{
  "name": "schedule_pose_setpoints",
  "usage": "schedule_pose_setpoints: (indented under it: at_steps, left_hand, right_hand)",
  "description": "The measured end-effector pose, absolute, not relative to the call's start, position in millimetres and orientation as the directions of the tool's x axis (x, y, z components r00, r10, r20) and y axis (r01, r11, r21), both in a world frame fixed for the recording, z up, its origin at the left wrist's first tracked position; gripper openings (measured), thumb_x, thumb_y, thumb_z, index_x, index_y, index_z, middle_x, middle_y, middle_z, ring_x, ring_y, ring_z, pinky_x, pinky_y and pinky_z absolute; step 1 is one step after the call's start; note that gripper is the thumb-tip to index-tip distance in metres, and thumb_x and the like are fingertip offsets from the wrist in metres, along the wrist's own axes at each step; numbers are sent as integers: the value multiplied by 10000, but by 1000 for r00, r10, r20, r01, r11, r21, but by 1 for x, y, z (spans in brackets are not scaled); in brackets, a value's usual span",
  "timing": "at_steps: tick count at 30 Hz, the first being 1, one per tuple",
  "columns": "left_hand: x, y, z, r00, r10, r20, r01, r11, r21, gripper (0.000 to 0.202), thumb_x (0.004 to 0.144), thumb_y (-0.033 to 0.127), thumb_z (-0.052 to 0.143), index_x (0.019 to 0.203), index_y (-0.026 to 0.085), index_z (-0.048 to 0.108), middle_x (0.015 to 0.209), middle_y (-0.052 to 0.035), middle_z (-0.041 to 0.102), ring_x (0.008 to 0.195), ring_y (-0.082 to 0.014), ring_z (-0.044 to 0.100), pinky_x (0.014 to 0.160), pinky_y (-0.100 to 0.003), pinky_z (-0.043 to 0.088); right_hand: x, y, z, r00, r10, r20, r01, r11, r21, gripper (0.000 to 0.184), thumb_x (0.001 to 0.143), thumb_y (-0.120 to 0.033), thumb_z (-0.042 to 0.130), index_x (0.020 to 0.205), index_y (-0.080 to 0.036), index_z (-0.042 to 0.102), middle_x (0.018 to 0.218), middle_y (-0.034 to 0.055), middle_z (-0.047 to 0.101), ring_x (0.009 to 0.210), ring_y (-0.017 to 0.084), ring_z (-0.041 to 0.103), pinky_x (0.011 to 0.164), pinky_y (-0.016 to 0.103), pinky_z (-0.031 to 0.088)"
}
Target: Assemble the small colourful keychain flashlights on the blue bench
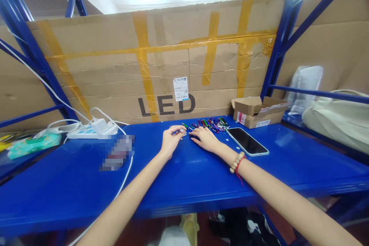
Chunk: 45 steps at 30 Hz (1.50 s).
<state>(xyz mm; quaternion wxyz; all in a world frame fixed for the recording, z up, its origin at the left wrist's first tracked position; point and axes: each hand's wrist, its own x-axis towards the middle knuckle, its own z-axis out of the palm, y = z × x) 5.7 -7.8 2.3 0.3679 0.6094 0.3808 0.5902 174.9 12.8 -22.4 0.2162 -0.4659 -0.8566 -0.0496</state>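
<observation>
My left hand (172, 139) is closed in a pinch above the blue shelf surface (173, 178). Between its thumb and fingertips is a small shiny round piece (182, 130), too small to name. To its right, my right hand (205, 138) rests palm down with its fingers spread and bent toward the surface. Just beyond both hands lies a pile of small shiny coloured metal pieces (215, 124) in green, purple, red and blue. Whether the right fingertips touch a piece I cannot tell.
A phone (248, 141) lies right of my right hand, with an open cardboard box (256, 111) behind it. At left are a power strip (92, 128), a white cable (127, 175) and a green soft pack (34, 145). A large cardboard sheet (115, 80) closes off the back.
</observation>
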Motion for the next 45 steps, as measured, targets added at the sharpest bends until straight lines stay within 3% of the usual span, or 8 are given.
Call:
schedule_pose_setpoints:
  at_steps: [10,20,24,29,37,45]
  left_hand:
    - [6,-11,3,-89,934,346,-35,-350,936,144,593,126,577,689,154,681,838,-52,692,874,-192,612,857,-317,442]
    - [10,-13,-2,-61,939,337,-3,-338,941,183,580,92,534,667,146,685,775,-40,690,792,-175,614,760,-279,460]
    - [13,-14,-4,-13,956,293,28,-293,956,212,585,80,560,719,140,712,770,-43,701,759,-164,614,758,-276,460]
    - [12,-12,-6,9,976,219,28,-219,975,241,603,96,615,814,134,724,789,-48,713,795,-175,623,794,-292,461]
    - [10,-10,-9,107,949,296,64,-304,951,284,615,121,633,884,138,723,926,-67,713,920,-218,619,897,-331,423]
    - [8,-8,-11,127,943,309,59,-318,946,232,641,153,629,852,132,725,764,-46,716,738,-164,609,755,-273,444]
  right_hand:
    - [170,14,-15,-434,787,438,830,539,-147,162,797,-254,593,907,-205,700,947,59,698,936,229,591,845,373,432]
    - [167,21,-17,-252,847,469,814,447,-370,156,720,-148,597,805,-213,711,856,22,706,806,176,624,701,269,466]
    - [167,17,-11,-205,720,663,648,607,-460,169,712,-158,604,848,-192,697,802,21,702,700,144,603,652,249,462]
    - [162,0,-3,-175,578,797,495,752,-436,164,735,-204,616,885,-190,683,773,17,698,655,132,570,607,241,455]
    - [159,-1,-6,-220,585,781,452,770,-450,168,733,-179,638,889,-207,691,776,23,705,701,147,590,589,248,444]
    - [159,-4,-5,-226,644,731,442,736,-512,226,766,-202,610,977,-221,687,813,31,713,721,165,577,575,262,434]
